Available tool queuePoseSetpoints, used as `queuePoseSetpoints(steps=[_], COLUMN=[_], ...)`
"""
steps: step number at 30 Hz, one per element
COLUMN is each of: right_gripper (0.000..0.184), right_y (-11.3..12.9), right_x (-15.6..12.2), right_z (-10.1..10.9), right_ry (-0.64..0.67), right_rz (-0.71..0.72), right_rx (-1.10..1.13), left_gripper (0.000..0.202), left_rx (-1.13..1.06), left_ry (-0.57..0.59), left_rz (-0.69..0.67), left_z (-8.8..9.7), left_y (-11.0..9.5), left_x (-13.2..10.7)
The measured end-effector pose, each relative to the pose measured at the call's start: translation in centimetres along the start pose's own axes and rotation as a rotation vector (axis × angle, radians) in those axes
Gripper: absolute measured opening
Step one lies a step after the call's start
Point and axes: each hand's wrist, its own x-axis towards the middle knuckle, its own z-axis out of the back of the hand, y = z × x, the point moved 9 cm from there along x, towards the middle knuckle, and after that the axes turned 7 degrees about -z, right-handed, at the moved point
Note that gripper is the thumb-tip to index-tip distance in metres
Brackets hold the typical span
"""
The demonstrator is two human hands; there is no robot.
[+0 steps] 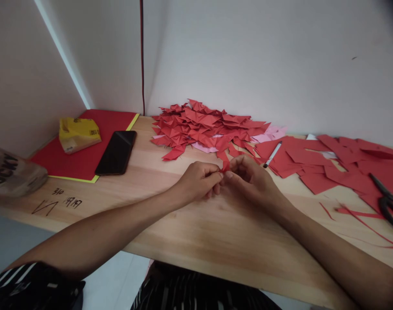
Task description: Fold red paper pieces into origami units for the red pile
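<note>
Between my two hands is a small folded piece of red paper (226, 165), held just above the wooden table (190, 228). My left hand (207, 177) pinches it from the left with thumb and fingers closed. From the right, the thumb and fingertips of my right hand (248, 174) grip the same piece. Fingers cover most of its lower part, so its full shape is hidden. Right behind my hands lies a heap of folded red paper pieces (203, 122), with some pink ones among them.
Flat red paper pieces (313, 161) spread along the right, with a marker pen (272, 154), scissors (388, 206) and thin red strips (361, 213). On the left are a phone (116, 153), a red sheet (83, 159), a yellow packet (79, 134) and a plastic bag (15, 172). A wall stands behind.
</note>
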Motion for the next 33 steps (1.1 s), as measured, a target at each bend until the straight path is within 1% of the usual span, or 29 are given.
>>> queuePoseSetpoints(steps=[2, 4, 8, 11, 16, 22, 26, 29, 33], right_gripper=[0.017, 0.020, 0.019, 0.017, 0.017, 0.019, 0.017, 0.014, 0.016], right_y=[0.1, 0.3, 0.4, 0.4, 0.5, 0.0, -0.3, -0.3, -0.1], right_x=[0.0, 0.0, -0.1, -0.2, -0.2, 0.1, 0.2, 0.1, 0.2], right_z=[-0.4, -0.6, -0.6, -0.7, -0.8, -1.1, -1.2, -1.2, -1.0], right_ry=[0.062, 0.088, 0.075, 0.077, 0.129, 0.205, 0.223, 0.231, 0.252], right_rz=[0.020, 0.033, 0.027, 0.037, 0.047, -0.025, -0.058, -0.055, -0.028], right_rx=[-0.071, -0.127, -0.146, -0.152, -0.093, 0.021, 0.061, 0.076, 0.061], left_gripper=[0.021, 0.022, 0.022, 0.021, 0.020, 0.022, 0.022, 0.022, 0.022], left_rx=[0.023, 0.040, 0.039, -0.001, -0.055, 0.000, 0.041, 0.045, 0.039], left_ry=[0.003, 0.004, 0.003, 0.014, 0.042, 0.100, 0.120, 0.128, 0.128], left_rz=[-0.028, -0.040, -0.005, 0.036, 0.090, 0.046, 0.016, 0.005, 0.018], left_z=[0.0, -0.1, -0.1, -0.1, -0.2, -0.6, -0.8, -0.8, -0.6], left_y=[-0.2, -0.3, 0.3, 0.8, 1.0, 0.5, 0.2, 0.2, 0.2], left_x=[-0.1, -0.2, -0.2, 0.1, 0.3, 0.2, 0.2, 0.2, 0.3])
